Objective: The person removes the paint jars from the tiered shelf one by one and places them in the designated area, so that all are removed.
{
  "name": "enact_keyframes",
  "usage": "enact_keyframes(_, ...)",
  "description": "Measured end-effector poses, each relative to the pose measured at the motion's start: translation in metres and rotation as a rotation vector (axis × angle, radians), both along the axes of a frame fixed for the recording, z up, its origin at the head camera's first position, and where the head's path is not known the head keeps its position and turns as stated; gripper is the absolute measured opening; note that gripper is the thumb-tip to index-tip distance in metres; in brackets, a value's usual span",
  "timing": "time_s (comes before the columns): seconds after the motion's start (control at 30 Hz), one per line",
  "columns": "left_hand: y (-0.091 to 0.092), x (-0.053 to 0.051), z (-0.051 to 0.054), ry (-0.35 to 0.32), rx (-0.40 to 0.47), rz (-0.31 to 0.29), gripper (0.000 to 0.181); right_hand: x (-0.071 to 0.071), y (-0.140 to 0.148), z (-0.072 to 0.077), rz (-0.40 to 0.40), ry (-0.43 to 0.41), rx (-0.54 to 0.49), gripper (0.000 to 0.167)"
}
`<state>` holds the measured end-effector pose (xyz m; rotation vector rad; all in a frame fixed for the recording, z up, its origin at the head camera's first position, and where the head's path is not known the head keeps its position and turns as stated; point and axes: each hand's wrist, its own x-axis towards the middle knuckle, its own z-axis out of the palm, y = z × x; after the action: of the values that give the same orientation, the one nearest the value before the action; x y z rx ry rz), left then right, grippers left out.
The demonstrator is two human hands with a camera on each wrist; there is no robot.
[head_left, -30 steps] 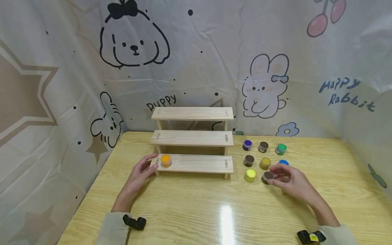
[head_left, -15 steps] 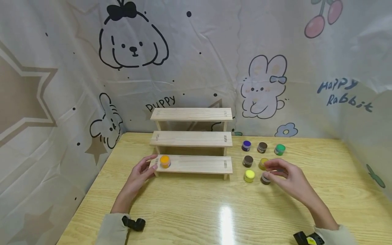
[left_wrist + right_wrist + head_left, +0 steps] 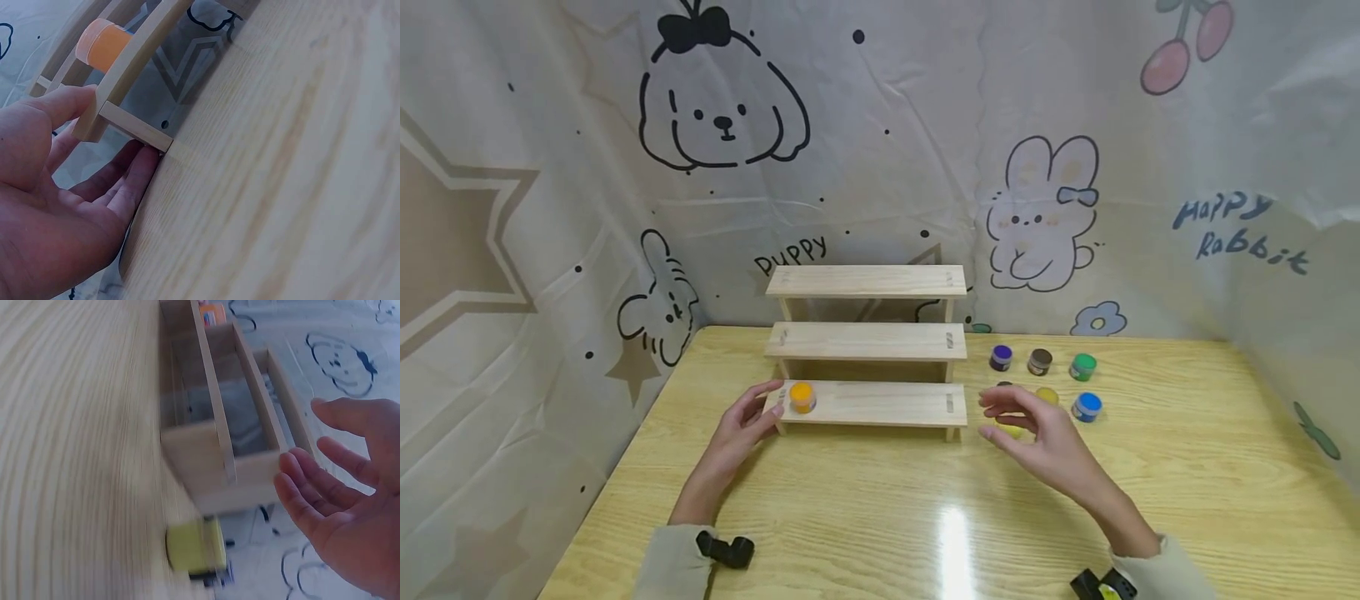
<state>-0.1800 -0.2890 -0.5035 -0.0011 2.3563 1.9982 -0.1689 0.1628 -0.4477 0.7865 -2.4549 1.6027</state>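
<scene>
A three-tier wooden display stand stands on the table, with an orange-lidded paint jar at the left of its lowest step. My left hand grips that step's left end; in the left wrist view the thumb lies at the board's edge and the fingers are by the leg. My right hand hovers right of the stand with fingers apart and nothing between them, as the right wrist view confirms. Behind its fingers show a yellow jar and the top of a dark jar. Another dark jar is hidden.
More paint jars stand at the right: a purple one, a brown one, a green one, a blue one and a mustard one. A printed cloth hangs behind the wooden table.
My right hand has left the front dark jar and moved left toward the stand, uncovering the blue jar. The left hand keeps its place on the stand.
</scene>
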Motion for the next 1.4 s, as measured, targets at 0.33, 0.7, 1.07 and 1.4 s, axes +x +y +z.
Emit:
enact_keyframes(0.33, 0.0, 0.0, 0.0, 0.007, 0.007, -0.006, 0.052, -0.005, -0.046, 0.007, 0.042, -0.001, -0.062, 0.039)
enact_keyframes(0.7, 0.0, 0.0, -0.001, -0.006, -0.01, 0.006, 0.052, -0.013, -0.097, 0.015, 0.106, -0.01, -0.126, 0.038)
enact_keyframes(1.07, 0.001, 0.0, -0.001, -0.005, -0.017, 0.01, 0.052, -0.019, -0.14, 0.016, 0.177, -0.021, -0.169, 0.043)
enact_keyframes(1.4, 0.0, 0.0, -0.001, 0.009, -0.01, -0.006, 0.052, -0.027, -0.176, 0.007, 0.204, -0.066, -0.17, 0.047)
